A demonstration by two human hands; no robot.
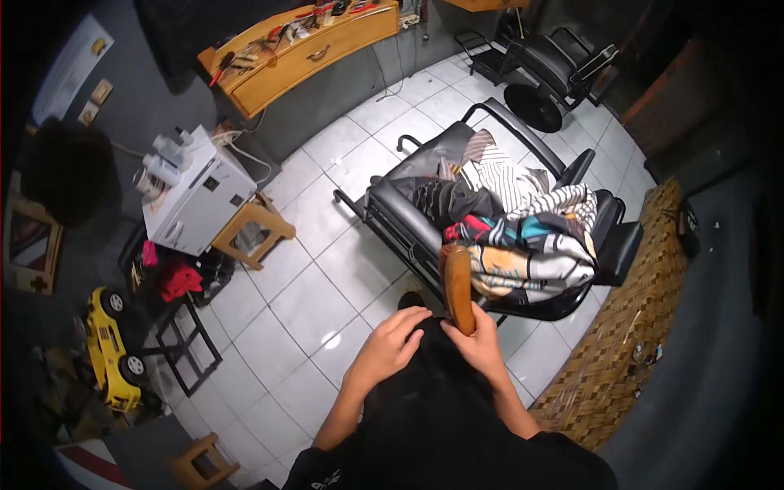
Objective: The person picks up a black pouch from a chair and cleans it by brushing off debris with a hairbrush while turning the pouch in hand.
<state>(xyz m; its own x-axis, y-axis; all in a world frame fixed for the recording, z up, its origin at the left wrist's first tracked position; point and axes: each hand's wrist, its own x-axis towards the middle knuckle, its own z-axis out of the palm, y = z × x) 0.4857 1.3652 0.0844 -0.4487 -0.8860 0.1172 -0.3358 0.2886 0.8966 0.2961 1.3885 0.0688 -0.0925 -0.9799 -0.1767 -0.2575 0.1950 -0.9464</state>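
Note:
My right hand [476,341] is closed around the lower end of a curved brown wooden piece [458,286], shaped like the back of a brush. It points up and away from me; no bristles show. My left hand [394,341] is beside it, apart from the wood, with fingers stretched out and nothing held. Just beyond the wooden piece is a black reclining chair [390,214] heaped with crumpled cloths: a striped cloth [506,175], a dark garment [449,200] and a multicoloured patterned cloth [539,265].
A wooden drawer shelf [314,57] holding several tools hangs on the far wall. To the left are a white cabinet [200,196] with bottles on top, a wooden stool [260,233] and a yellow toy car [114,347]. A woven mat [616,359] lies along the right; another black chair [551,65] stands behind.

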